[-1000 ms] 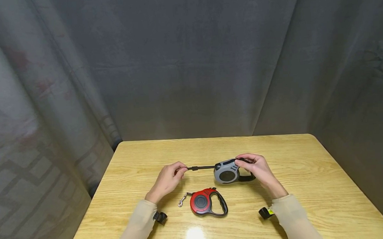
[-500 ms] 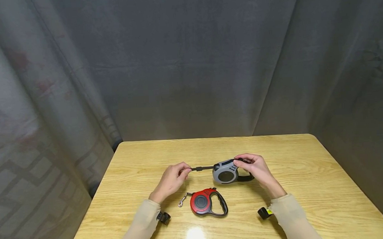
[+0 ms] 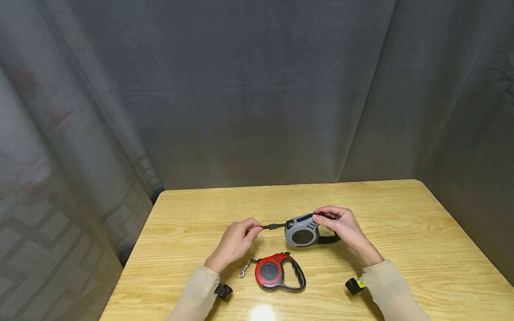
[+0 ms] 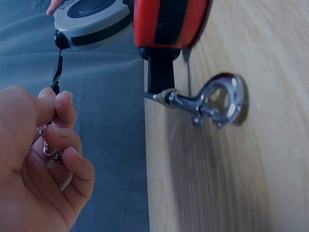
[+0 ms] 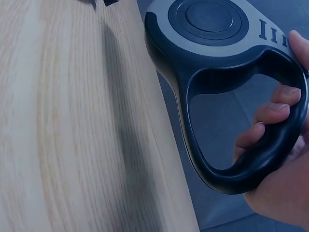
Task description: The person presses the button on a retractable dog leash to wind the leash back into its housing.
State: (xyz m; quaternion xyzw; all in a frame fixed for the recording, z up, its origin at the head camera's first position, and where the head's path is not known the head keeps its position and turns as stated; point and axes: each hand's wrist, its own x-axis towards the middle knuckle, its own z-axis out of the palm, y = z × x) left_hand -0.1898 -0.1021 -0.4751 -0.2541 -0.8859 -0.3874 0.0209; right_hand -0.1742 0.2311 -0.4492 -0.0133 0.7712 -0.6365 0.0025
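Note:
A grey and black retractable dog leash (image 3: 302, 235) is held over the far half of the table by my right hand (image 3: 345, 228). In the right wrist view, fingers curl through the loop of its black handle (image 5: 285, 130). My left hand (image 3: 237, 241) pinches the black strap (image 3: 273, 226) a short way out from the casing. Its metal clip (image 4: 48, 147) shows among the left fingers in the left wrist view. Nearer me lies a red and black retractable leash (image 3: 269, 271), its silver clip (image 3: 243, 270) pointing left.
The wooden table (image 3: 418, 249) has rounded far corners. Grey curtains (image 3: 245, 108) hang behind it and along both sides. Small black wrist cameras (image 3: 223, 292) hang under both forearms, close over the table.
My left hand has moved right, toward the grey leash, and the strap between has become shorter. The right hand and grey leash shifted slightly left. The red leash stayed put.

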